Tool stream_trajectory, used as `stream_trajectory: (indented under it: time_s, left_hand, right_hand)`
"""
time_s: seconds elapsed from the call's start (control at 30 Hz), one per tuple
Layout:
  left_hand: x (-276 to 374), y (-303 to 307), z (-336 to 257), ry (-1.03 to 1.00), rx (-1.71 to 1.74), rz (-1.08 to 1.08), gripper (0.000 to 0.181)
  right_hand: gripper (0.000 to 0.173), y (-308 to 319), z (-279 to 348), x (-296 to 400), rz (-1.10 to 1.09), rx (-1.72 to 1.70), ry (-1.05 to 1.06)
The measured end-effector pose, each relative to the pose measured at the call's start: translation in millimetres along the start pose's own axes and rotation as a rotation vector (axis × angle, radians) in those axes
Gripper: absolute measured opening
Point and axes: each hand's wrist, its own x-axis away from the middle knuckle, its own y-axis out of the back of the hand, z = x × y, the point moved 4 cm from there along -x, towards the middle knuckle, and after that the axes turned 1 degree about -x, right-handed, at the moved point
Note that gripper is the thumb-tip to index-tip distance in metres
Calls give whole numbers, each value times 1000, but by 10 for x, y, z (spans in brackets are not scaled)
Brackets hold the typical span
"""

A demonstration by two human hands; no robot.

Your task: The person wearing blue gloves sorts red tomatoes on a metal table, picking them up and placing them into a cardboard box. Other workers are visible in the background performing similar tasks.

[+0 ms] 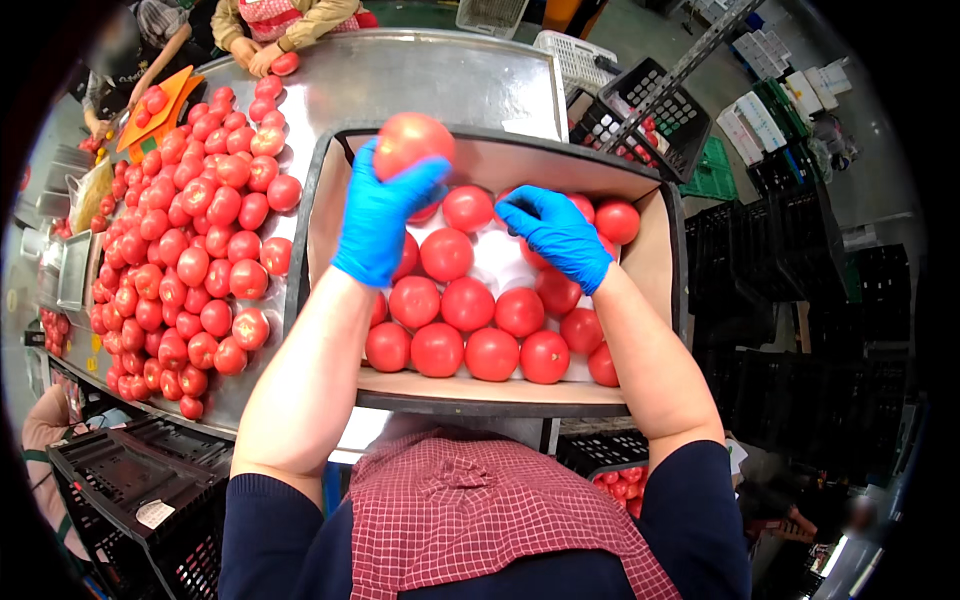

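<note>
My left hand (379, 214), in a blue glove, is closed around a large red tomato (414, 145) above the far left part of a dark crate lined with brown paper (491, 388). My right hand (559, 232), also gloved in blue, hovers over the crate's middle right with fingers bunched together and nothing visible in them. Under and around it, red tomatoes (467, 304) sit in rows on a white liner with moulded hollows (499, 259). Bare hollows show left of my right hand, and its fingers hide part of a tomato behind them.
A large heap of tomatoes (191, 266) covers the metal table (420, 67) left of the crate. Across it, a co-worker's hands (262, 58) are by a tomato. Black crates stand at lower left (127, 480) and right (795, 375). A perforated metal post (675, 71) rises at upper right.
</note>
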Motion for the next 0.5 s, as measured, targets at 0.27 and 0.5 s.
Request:
stream_trajectory:
  time_s: [0.27,0.5]
  left_hand:
    - [-121,262,114,208,464,-63,49]
    - [-106,189,209,258,479,-78,51]
  right_hand:
    - [39,-509,174,684,558,540,408]
    - [21,-772,131,1066,492,916,719]
